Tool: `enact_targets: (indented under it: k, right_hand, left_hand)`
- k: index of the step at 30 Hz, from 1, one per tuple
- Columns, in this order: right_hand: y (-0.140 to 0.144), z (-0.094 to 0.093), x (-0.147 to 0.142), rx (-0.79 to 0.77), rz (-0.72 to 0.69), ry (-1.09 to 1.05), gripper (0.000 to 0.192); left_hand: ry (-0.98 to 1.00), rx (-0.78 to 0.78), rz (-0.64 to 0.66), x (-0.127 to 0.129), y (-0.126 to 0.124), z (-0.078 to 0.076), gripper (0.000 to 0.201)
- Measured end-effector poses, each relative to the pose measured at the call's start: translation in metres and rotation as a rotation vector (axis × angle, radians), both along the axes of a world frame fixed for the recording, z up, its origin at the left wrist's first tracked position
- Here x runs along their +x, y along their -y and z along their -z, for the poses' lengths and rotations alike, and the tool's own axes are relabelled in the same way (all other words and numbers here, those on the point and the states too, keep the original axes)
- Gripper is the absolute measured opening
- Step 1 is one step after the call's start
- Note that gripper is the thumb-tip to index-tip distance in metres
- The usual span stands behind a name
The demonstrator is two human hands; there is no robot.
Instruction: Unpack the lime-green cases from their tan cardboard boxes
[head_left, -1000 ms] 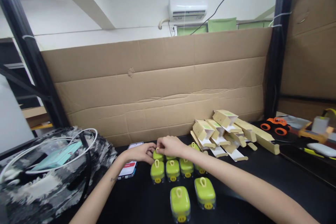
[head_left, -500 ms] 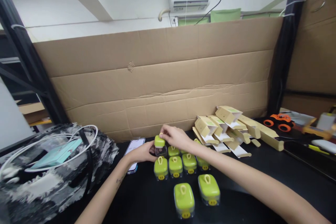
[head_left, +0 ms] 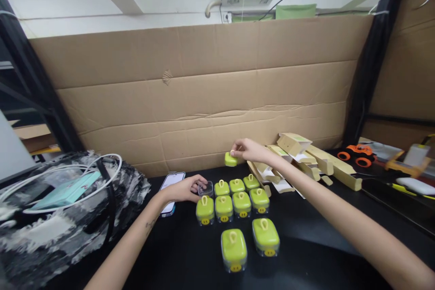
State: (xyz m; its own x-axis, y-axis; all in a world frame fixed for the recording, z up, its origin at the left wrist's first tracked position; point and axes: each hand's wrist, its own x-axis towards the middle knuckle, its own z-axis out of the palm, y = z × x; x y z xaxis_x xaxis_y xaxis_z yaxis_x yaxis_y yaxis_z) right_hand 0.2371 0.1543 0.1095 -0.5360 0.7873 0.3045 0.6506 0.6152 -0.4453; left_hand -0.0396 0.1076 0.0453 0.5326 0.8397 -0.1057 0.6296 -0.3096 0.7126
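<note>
Black bench [head_left: 322,231]: L hand [head_left: 181,190] fingers grip clear tub [head_left: 205,188]; R hand [head_left: 248,149] pinches green lid [head_left: 230,159].

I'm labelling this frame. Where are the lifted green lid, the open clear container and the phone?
green lid [head_left: 230,159]: head view, its top face.
clear container [head_left: 205,188]: head view, its open rim.
phone [head_left: 171,182]: head view, its screen.
</note>
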Motion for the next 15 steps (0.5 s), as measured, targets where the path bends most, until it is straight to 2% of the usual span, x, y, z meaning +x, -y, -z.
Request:
enact_targets:
  k: [3,7,12,15]
  right_hand:
    - [0.023,-0.007,0.013,0.042,-0.013,-0.054,0.020]
    - [0.065,-0.007,0.054,0.070,-0.014,0.007,0.019]
    - [0.110,0.022,0.095,0.027,0.013,0.194,0.015]
    - [0.123,0.039,0.100,0.002,0.021,0.249,0.013]
  left_hand:
    - [-0.045,-0.009,0.001,0.003,0.002,-0.002,0.042]
    - [-0.151,0.014,-0.031,0.001,0.006,-0.014,0.044]
    - [-0.304,0.172,-0.175,-0.005,0.024,-0.053,0.041]
    - [-0.349,0.112,-0.142,0.001,0.039,-0.072,0.034]
